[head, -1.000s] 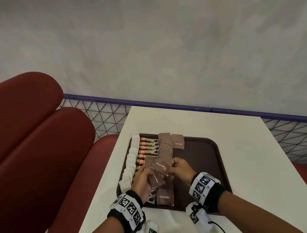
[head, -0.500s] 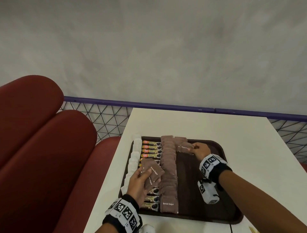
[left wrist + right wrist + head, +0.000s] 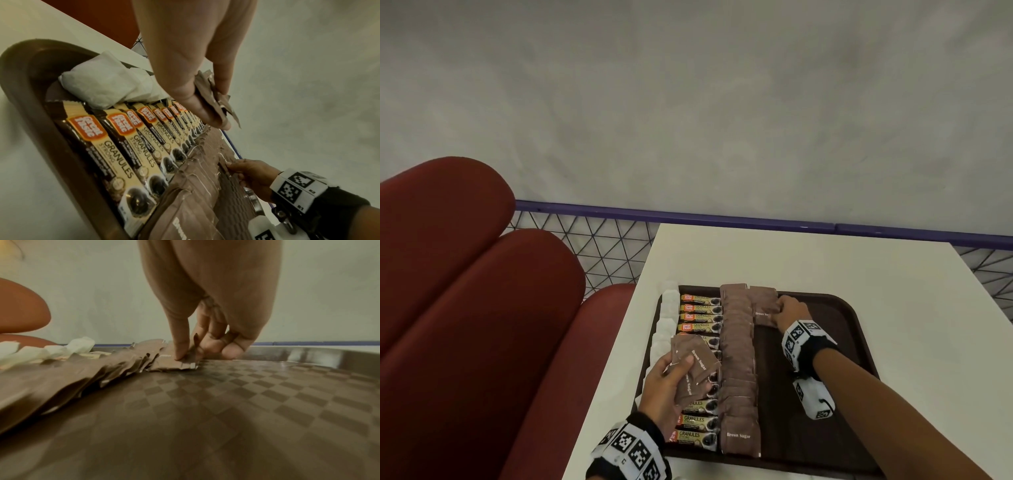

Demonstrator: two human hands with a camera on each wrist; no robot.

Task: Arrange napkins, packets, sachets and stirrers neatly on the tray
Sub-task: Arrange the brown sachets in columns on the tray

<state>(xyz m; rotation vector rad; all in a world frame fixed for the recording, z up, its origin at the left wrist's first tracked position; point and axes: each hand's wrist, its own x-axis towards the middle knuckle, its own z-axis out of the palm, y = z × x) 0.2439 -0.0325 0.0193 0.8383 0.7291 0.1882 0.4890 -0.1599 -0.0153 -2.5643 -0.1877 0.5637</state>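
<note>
A brown tray (image 3: 859, 329) is set on the white counter (image 3: 808, 260), close to its near and left edges. Along the tray's left rim a row of white napkins (image 3: 666, 318) is laid. Just beside them a column of coffee sticks (image 3: 700, 310) is lined up, and next to that a column of overlapped brown sugar sachets (image 3: 738, 359) runs from the far rim to the near rim. A few more sachets are fanned in the left hand (image 3: 664, 383), clamped between the thumb and the curled fingers above the coffee sticks. At the far edge of the tray, one sachet (image 3: 765, 308) is pinched by the right hand (image 3: 789, 313) between thumb and fingers, touching the tray floor just beside the top of the sachet column.
</note>
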